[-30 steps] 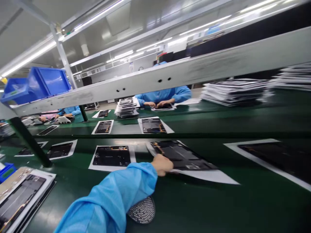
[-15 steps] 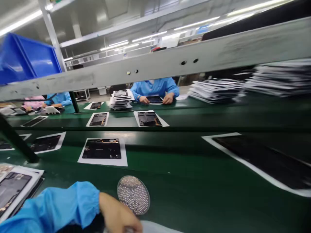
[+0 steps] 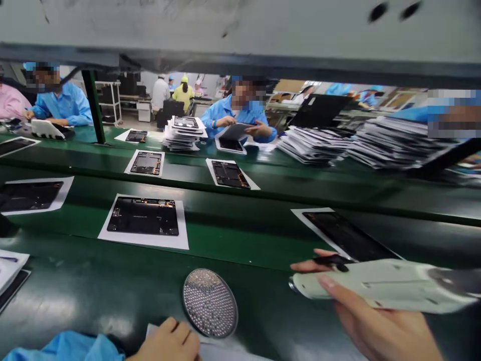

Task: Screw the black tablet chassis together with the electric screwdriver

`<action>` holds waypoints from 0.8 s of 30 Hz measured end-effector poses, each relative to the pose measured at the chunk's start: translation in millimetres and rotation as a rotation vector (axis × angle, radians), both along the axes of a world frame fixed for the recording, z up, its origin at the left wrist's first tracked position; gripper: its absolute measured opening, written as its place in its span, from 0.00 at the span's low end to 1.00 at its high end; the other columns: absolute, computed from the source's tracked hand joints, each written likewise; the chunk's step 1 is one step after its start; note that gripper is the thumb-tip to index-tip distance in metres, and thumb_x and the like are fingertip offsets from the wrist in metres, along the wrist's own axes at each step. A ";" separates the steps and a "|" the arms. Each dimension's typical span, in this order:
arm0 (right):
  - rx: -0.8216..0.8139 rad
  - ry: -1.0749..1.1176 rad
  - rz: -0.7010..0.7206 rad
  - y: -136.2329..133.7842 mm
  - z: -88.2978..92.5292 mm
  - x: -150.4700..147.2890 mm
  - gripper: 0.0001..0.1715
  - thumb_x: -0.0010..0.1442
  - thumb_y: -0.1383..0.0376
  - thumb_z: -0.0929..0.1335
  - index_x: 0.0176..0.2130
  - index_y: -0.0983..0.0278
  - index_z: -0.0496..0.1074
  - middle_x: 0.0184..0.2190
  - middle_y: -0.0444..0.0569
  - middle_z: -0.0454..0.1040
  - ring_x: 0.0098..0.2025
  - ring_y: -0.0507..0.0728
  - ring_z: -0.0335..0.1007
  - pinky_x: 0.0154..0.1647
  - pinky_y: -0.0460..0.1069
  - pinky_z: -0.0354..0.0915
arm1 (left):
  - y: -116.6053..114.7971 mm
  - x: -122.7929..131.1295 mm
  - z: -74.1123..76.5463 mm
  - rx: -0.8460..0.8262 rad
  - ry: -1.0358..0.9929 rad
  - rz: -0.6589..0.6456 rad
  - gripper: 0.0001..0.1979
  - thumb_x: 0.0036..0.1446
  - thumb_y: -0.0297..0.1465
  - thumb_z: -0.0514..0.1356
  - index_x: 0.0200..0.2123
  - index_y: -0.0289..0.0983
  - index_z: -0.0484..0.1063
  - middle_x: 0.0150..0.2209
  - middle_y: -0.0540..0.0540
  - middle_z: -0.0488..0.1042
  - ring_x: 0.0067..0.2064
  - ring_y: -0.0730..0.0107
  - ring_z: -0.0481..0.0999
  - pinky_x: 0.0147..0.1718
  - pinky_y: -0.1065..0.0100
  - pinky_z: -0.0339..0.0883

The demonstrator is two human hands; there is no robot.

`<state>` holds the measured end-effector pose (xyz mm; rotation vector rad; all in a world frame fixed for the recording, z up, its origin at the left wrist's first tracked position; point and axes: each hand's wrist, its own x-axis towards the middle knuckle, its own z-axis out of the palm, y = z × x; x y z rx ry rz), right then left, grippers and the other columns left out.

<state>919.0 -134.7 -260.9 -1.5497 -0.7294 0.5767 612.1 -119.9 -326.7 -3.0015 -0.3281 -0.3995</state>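
My right hand (image 3: 370, 321) holds a long white power tool (image 3: 383, 286) with a black trigger, lying sideways above the green belt at the lower right. My left hand (image 3: 169, 343), in a blue sleeve, sits at the bottom edge with fingers curled onto the corner of a white sheet (image 3: 210, 351). A round perforated metal disc (image 3: 210, 302) lies on the belt just above that hand. A dark tablet panel on a white sheet (image 3: 145, 218) rests on the belt further back.
Further panels on white sheets (image 3: 229, 174) ride the far belt. A stack of panels (image 3: 184, 133) and larger stacks (image 3: 391, 140) stand at the back. Workers in blue coats sit opposite; one (image 3: 240, 118) holds a panel. A grey beam (image 3: 240, 30) crosses overhead.
My left hand drew back from the panel on the belt to the bottom edge, the panel coming with it. My right hand came into view holding the white tool. The view tilted down.
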 end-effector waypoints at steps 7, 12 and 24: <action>0.297 0.171 0.097 11.1 1.2 -44.9 0.17 0.49 0.60 0.77 0.39 0.58 0.73 0.20 0.38 0.69 0.25 0.51 0.66 0.41 0.53 0.71 | -6.8 13.3 33.1 -0.207 -0.006 -0.082 0.08 0.59 0.32 0.64 0.29 0.35 0.73 0.27 0.45 0.70 0.30 0.64 0.66 0.30 0.64 0.61; 0.286 0.200 0.294 15.2 -25.5 -66.3 0.10 0.56 0.68 0.72 0.39 0.56 0.74 0.19 0.39 0.68 0.24 0.51 0.65 0.34 0.51 0.68 | -5.4 20.3 15.8 -0.318 -0.006 -0.058 0.07 0.57 0.31 0.65 0.29 0.34 0.72 0.27 0.45 0.70 0.30 0.64 0.66 0.28 0.64 0.59; 0.258 0.230 0.329 16.2 -39.6 -54.8 0.13 0.55 0.70 0.70 0.39 0.54 0.76 0.20 0.38 0.69 0.24 0.51 0.66 0.36 0.51 0.70 | -10.2 45.4 18.3 -0.403 -0.051 -0.051 0.09 0.57 0.32 0.65 0.27 0.36 0.72 0.26 0.47 0.69 0.29 0.64 0.65 0.28 0.62 0.57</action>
